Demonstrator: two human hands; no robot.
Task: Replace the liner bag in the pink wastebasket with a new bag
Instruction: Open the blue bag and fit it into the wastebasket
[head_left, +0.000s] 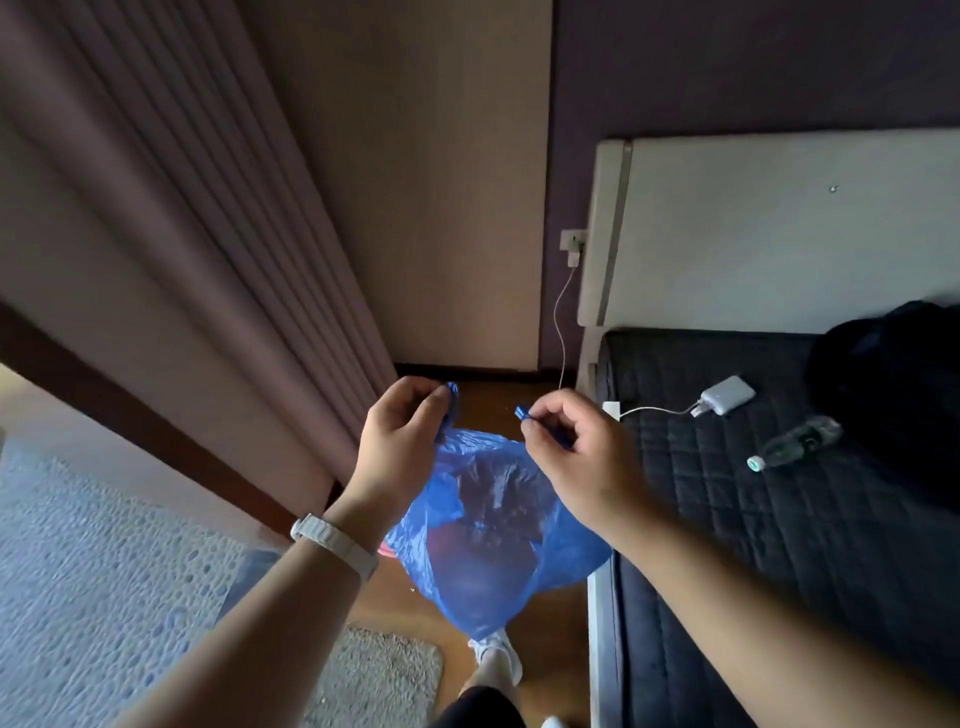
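You've got the blue liner bag (488, 525) up in the air in front of you, held over the wooden floor (395, 597) between the curtain (197, 249) and the bed (810, 519). Your left hand (400, 426) is pinched shut on one bunched blue handle at the bag's top edge, and your right hand (582, 457) is pinched shut on the other one, its twisted tip poking out past your fingers (540, 415). The two hands sit near each other, apart, with the bag mouth slack between them. The bag hangs down full and rounded, with dark shapes showing through the thin plastic; what they are, you can't tell. A sliver of pink shows just at the bag's lower left edge, beside your left wrist with its white watch band (332, 543) — too little of it shows to say it's the wastebasket. Your white shoe (496, 657) stands on the floor right under the bag's bottom tip. Over on the dark quilted mattress lie a white power bank (727, 395) on its cable and a plastic bottle (795, 441) on its side.
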